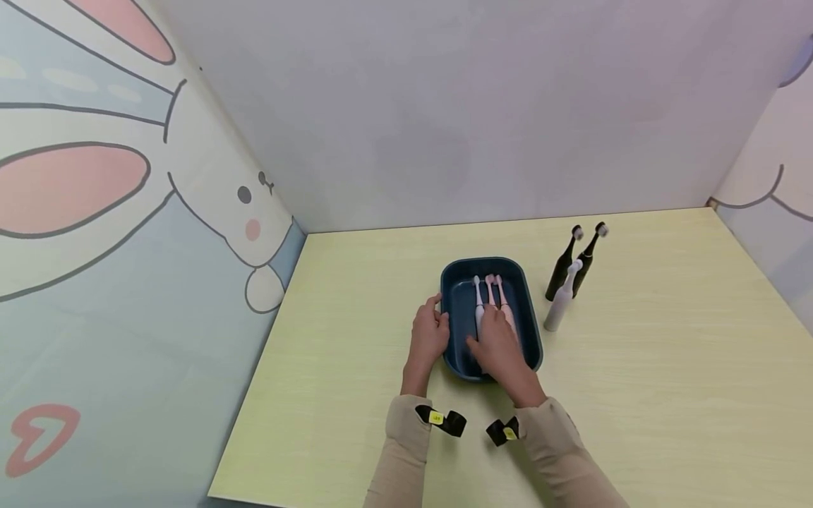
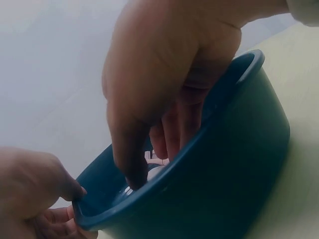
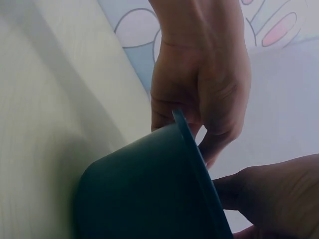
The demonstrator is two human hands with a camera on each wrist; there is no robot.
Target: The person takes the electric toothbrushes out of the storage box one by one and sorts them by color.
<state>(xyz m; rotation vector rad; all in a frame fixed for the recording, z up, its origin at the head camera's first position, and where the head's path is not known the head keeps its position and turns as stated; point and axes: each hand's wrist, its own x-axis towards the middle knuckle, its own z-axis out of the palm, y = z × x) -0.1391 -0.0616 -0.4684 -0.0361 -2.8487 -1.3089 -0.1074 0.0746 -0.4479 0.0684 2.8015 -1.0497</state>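
In the head view a dark blue basin (image 1: 532, 356) sits on the table. My left hand (image 1: 428, 334) grips its left rim, thumb over the edge and fingers against the outside, as the left wrist view also shows. Inside the basin lie a white electric toothbrush (image 1: 478, 296) and two pink electric toothbrushes (image 1: 490, 290) (image 1: 503, 296), side by side with heads pointing away. My right hand (image 1: 502, 344) reaches down over their handles, with the thumb set apart to the left. Its fingertips are hidden below the rim, so I cannot tell whether they pinch a handle.
Right of the basin two black electric toothbrushes (image 1: 560, 271) (image 1: 584, 264) stand upright, with a pale electric toothbrush (image 1: 560, 303) standing in front of them. The pale wooden table (image 1: 343, 339) meets a plain back wall (image 1: 444, 141). A rabbit-painted wall (image 1: 127, 317) borders the left side.
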